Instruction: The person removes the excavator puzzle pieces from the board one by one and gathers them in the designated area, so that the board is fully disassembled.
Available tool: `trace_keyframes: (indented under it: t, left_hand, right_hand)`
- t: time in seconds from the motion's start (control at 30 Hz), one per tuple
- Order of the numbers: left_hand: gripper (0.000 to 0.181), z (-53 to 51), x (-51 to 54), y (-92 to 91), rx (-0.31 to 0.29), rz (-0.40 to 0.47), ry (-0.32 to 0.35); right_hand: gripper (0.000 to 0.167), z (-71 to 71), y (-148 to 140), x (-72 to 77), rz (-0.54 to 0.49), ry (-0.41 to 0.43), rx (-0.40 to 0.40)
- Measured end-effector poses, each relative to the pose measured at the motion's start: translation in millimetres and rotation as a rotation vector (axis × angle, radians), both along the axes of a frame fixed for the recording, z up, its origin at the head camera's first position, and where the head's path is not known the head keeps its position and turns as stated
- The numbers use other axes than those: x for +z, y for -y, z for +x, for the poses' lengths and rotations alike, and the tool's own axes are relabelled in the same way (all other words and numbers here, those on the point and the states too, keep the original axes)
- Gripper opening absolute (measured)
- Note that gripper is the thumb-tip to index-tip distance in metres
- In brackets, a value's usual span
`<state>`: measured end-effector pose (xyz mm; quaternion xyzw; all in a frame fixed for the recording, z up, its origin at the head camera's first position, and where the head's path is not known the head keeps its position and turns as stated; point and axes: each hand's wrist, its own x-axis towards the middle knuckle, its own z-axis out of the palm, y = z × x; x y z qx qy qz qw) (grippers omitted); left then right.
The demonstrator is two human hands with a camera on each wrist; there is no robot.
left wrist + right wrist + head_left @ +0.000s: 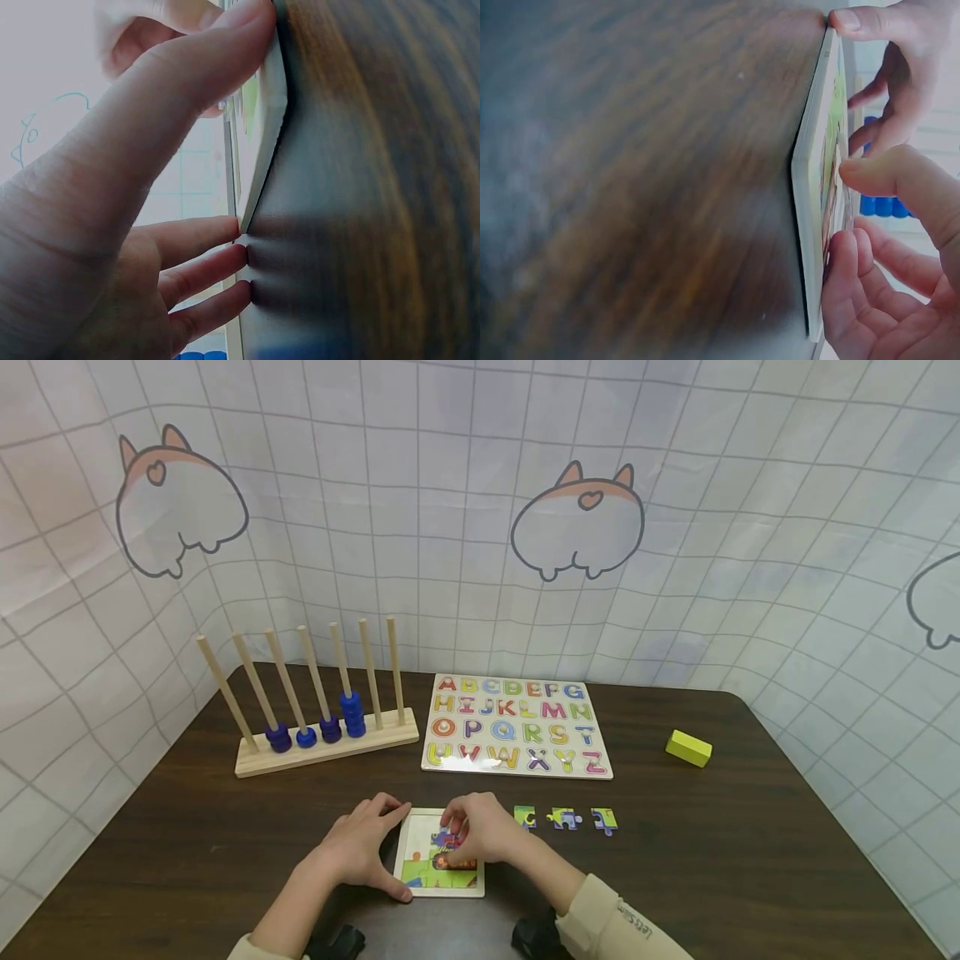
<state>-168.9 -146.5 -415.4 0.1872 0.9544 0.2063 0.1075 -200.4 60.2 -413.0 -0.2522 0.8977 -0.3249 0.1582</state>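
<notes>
Pale wood rims the tray (442,894), flat on the table (750,860) before me; my left hand (360,843) spreads thumb and forefinger along its left side, probably to stop it sliding. My right hand (487,828) pinches one piece (447,840) over the tray between thumb and fingers, likely for fine control. Three loose pieces (565,818) lie in a row rightward, apparently for easy reach. Beyond: one letter board (487,727), one block (687,748), one rack (315,756) with seven pegs (371,672), four bearing rings (352,714).
</notes>
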Motion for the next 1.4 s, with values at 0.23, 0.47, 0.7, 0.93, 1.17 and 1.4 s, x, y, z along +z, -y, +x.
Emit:
trace_keyframes:
  t: [0.23, 0.47, 0.7, 0.93, 1.17, 1.4]
  left_hand:
    - [0.109, 0.2, -0.3, -0.3, 0.001, -0.004, 0.006]
    - [0.110, -0.4, -0.2, -0.4, 0.006, -0.012, 0.004]
    - [0.110, -0.5, 0.1, -1.1, 0.011, -0.020, 0.004]
    - [0.110, 2.0, 2.8, -1.0, 0.003, -0.007, -0.004]
    - [0.109, 3.1, 4.1, -1.8, 0.001, 0.001, -0.013]
    - [0.109, 1.8, 1.9, -0.8, -0.001, -0.002, -0.019]
  right_hand:
    - [0.035, 0.3, -6, 0.7, -0.044, -0.027, 0.016]
    - [0.034, 1.4, -14, 2.4, -0.088, -0.041, 0.029]
    - [0.033, 4.2, -27, 5.3, -0.089, -0.073, 0.045]
    - [0.034, 6.5, -42, 7.7, -0.082, -0.130, 0.049]
    - [0.032, 10.6, -60, 13.0, -0.097, -0.143, 0.035]
    - [0.031, 13.1, -78, 13.1, -0.091, -0.150, 0.023]
